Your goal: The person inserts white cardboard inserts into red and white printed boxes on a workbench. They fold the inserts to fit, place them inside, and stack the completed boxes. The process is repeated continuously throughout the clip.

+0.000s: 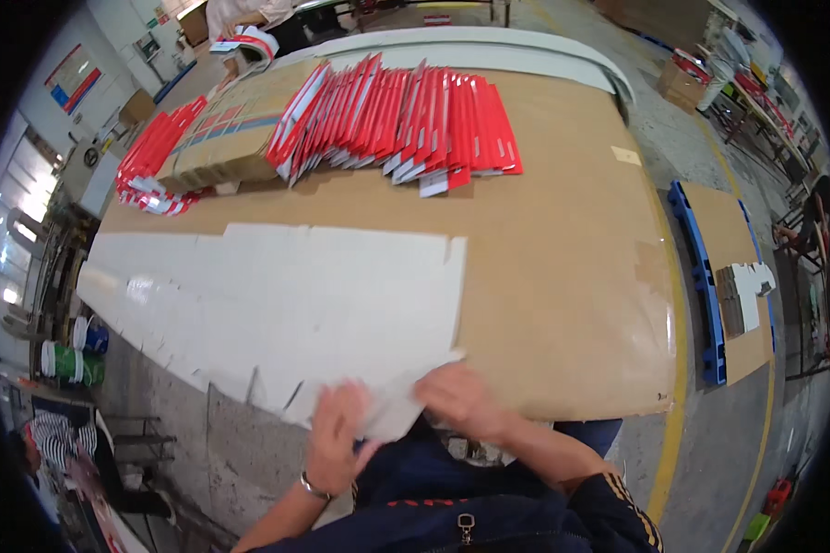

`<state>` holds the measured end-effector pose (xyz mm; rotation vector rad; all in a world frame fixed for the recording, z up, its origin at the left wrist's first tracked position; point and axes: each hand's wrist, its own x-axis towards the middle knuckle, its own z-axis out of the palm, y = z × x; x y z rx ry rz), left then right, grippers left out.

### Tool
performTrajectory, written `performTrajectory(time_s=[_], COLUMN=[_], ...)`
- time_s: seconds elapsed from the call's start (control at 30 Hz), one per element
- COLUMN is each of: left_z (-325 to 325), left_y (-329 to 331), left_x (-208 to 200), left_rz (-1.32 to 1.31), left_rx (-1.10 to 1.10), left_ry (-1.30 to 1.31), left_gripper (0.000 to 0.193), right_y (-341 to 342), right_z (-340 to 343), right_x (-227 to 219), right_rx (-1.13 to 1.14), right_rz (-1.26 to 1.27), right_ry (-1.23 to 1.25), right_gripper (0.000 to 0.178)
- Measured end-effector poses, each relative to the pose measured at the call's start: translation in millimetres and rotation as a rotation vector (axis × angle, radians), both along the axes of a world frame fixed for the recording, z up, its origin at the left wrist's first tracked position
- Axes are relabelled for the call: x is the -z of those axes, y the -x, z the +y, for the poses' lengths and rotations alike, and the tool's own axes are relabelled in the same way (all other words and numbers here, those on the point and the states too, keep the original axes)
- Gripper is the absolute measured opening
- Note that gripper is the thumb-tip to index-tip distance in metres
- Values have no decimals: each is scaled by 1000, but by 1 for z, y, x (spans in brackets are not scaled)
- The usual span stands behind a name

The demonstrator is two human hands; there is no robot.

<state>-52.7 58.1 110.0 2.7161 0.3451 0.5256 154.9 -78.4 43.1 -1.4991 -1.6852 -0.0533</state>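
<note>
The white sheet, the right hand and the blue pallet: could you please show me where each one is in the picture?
White sheet (277, 295): head view, middle of its flat top.
Right hand (459, 399): head view, back of the hand.
Blue pallet (702, 276): head view, its long left side.

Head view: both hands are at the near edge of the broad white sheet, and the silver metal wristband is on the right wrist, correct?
Not quite: the head view shows the silver metal wristband on the left wrist. The left hand and right hand are at the near edge of the broad white sheet.
</note>
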Motion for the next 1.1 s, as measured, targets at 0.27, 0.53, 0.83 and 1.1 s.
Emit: performTrajectory(time_s=[0.27,0.53,0.83,1.1], left_z=[56,-11,-85,-129], left_y=[-14,-104,-125,-163], left_x=[69,102,111,138], left_rz=[251,131,44,38], left_rx=[164,147,609,347], left_ry=[4,514,536,-105], left_gripper=[61,27,28,52], right_y=[-29,-1,-10,4], right_z=[-166,-283,-270,-284], right_x=[-32,5,44,113], right_rx=[570,1042,1395,1567], right_rz=[227,190,310,915], right_ry=[123,264,253,-403], right_gripper=[12,17,61,52])
